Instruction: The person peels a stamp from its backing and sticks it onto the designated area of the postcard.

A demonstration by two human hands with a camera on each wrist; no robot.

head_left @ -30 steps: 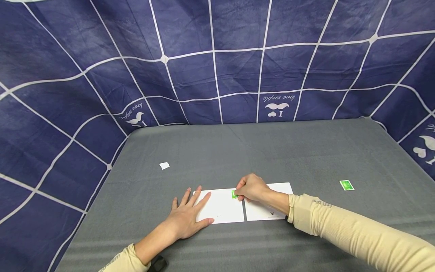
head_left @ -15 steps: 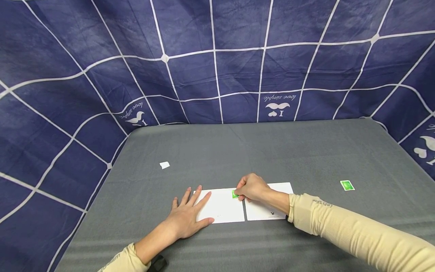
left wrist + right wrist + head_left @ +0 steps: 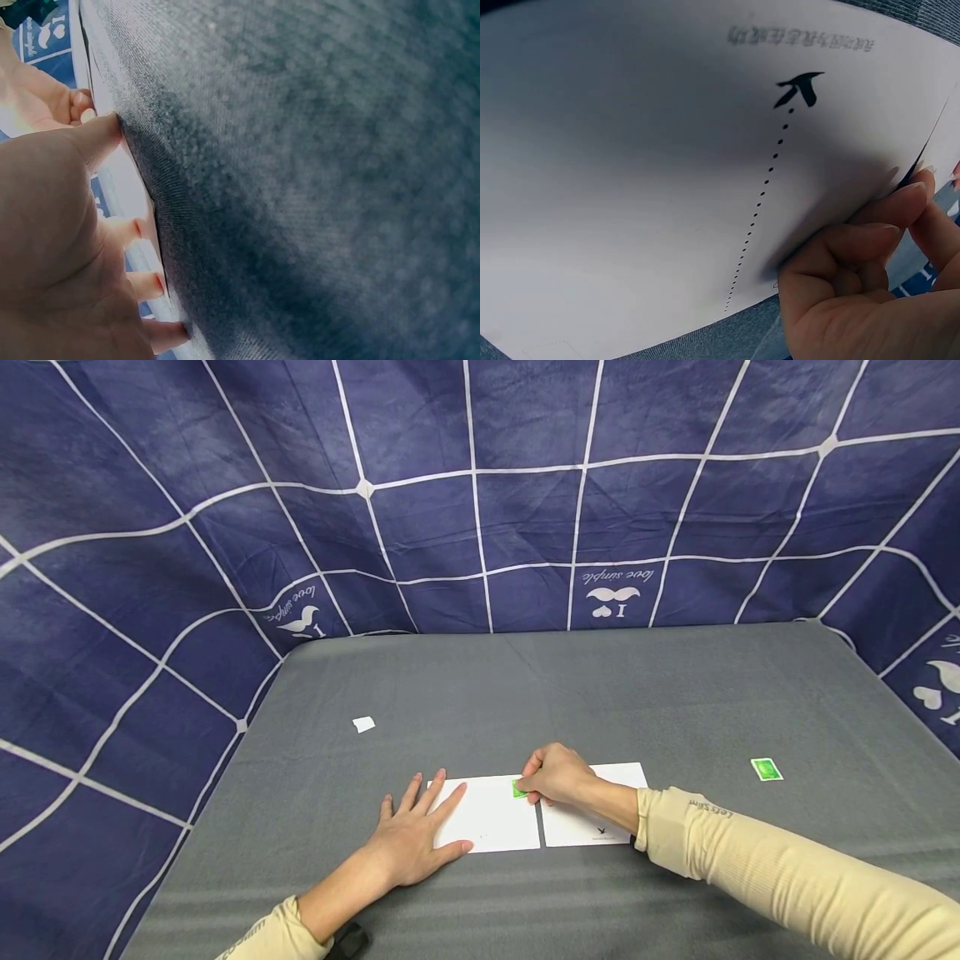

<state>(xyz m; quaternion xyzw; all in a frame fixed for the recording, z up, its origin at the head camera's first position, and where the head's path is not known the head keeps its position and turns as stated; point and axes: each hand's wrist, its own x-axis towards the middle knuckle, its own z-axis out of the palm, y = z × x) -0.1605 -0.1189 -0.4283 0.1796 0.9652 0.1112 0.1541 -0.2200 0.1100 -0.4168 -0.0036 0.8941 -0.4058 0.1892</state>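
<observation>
Now the right hand pinches a small green sticker at the far right corner of a white card, whose left side lies under the left hand's spread fingers.

No visible change in right hand or sticker

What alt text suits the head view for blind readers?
A right hand pinches a green label at the top right of a white card, while the left hand rests spread over its left edge. A second card lies beside it; another label lies farther right on gray cloth.
</observation>
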